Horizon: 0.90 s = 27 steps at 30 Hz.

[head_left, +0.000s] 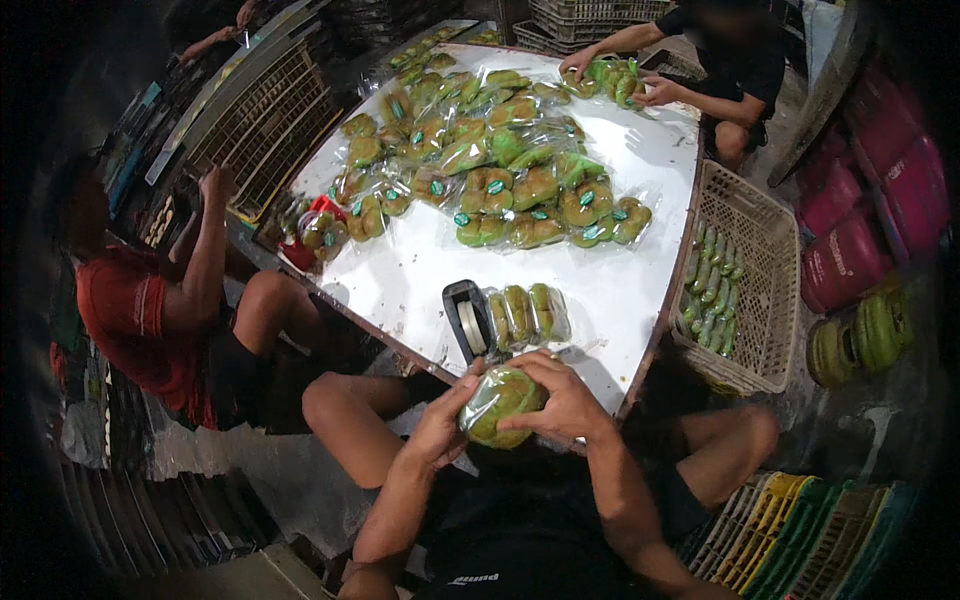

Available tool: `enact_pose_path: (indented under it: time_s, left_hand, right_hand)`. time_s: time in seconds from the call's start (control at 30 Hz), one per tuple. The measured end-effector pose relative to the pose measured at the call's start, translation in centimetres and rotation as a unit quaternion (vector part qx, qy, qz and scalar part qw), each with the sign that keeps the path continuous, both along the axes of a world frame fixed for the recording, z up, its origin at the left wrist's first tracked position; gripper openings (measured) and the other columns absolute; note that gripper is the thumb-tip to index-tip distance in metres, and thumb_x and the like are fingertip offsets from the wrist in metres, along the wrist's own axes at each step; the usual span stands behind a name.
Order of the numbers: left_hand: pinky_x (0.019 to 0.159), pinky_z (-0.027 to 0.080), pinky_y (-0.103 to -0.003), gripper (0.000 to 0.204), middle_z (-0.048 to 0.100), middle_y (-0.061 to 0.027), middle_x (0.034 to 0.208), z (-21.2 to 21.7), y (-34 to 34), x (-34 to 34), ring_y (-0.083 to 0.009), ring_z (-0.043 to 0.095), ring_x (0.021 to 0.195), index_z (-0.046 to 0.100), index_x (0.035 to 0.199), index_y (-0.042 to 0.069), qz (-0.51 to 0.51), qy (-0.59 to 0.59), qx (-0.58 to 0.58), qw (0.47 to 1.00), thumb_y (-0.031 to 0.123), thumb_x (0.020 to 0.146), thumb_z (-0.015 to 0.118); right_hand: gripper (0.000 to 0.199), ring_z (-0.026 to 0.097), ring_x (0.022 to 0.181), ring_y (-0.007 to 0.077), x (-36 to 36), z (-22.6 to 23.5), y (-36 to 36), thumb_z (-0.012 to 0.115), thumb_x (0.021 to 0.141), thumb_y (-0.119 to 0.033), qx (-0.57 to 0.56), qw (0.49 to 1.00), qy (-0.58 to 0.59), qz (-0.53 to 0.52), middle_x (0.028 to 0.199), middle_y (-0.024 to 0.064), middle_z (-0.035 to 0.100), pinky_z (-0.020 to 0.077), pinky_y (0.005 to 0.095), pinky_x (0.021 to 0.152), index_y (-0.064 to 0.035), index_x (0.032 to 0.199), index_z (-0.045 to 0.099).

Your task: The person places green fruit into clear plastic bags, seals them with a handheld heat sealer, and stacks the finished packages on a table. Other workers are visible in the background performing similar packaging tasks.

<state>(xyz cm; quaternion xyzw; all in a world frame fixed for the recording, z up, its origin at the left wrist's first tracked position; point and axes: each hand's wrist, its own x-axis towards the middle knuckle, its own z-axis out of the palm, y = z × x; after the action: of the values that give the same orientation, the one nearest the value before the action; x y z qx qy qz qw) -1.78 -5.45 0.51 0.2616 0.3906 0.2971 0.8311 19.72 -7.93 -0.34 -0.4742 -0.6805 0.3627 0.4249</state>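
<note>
Black trays stand to the left of the table, on its near side. A person in a red shirt sits at the table's left, an arm raised. A brown crate stands on its side beyond the table's far left edge. A red thing, too partly hidden to tell, lies at the table's left edge beside wrapped buns.

Many clear bags of green-brown buns lie crowded over the table's far half, some overlapping. The left hand is at the table's near edge, its fingers pressed against the left side of a round wrapped bun. Near that edge, on the table, sits a black tape dispenser, with a three-piece pack just beside it. The right hand pinches the bun from its right, fingers over the top and thumb across the front; the bun is held up at the table's near edge, its underside hidden.

A co-worker in black grips another bag at the table's far right corner. Right of the table, a beige crate holds green packs; farther right are pink cylinders and green cylinders.
</note>
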Motion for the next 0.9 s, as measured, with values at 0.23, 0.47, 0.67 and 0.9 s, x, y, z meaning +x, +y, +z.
enact_pose_path:
  time_s: [0.23,0.47,0.67,0.9]
  left_hand:
    - [0.107,0.038,-0.041,0.061,0.052,-0.0200,0.140,5.3,8.8,3.7,-0.0301,0.047,0.133,0.043,0.144,0.000,-0.021,0.183,0.347,0.920,0.040,0.099,0.055]
    - [0.100,0.044,-0.048,0.088,0.056,-0.0332,0.122,-7.5,27.2,8.9,-0.0459,0.054,0.117,0.040,0.141,-0.003,-0.124,0.517,0.595,0.603,0.053,0.081,0.071]
    - [0.104,0.039,-0.055,0.106,0.044,-0.0308,0.141,-12.3,35.3,15.1,-0.0452,0.047,0.128,0.037,0.141,-0.005,0.036,0.650,0.328,0.685,0.063,0.069,0.076]
    - [0.082,0.054,-0.041,0.092,0.067,-0.0247,0.104,-9.9,34.0,13.9,-0.0376,0.067,0.098,0.049,0.128,-0.003,-0.154,0.524,0.518,0.658,0.048,0.061,0.086]
  right_hand:
    - [0.053,0.060,0.102,0.0383,3.1,-7.7,5.5,0.077,0.083,-0.028,0.164,0.877,-0.019,-0.452,0.111,0.0223,0.061,0.0478,0.0467,0.088,0.0006,0.120,0.053]
    - [0.054,0.055,0.107,0.0388,3.1,-9.5,5.3,0.080,0.078,-0.027,0.008,0.931,-0.093,-0.354,0.115,0.0194,0.056,0.0447,0.0477,0.092,-0.0044,0.120,0.054]
    - [0.058,0.056,0.107,0.0393,4.8,-10.0,5.2,0.079,0.080,-0.036,-0.009,0.937,-0.094,-0.336,0.113,0.0203,0.057,0.0460,0.0479,0.090,-0.0027,0.119,0.052]
    - [0.064,0.059,0.111,0.0358,5.8,-9.1,5.2,0.080,0.080,-0.042,-0.090,0.947,-0.015,-0.307,0.119,0.0209,0.059,0.0474,0.0431,0.094,-0.0002,0.122,0.054]
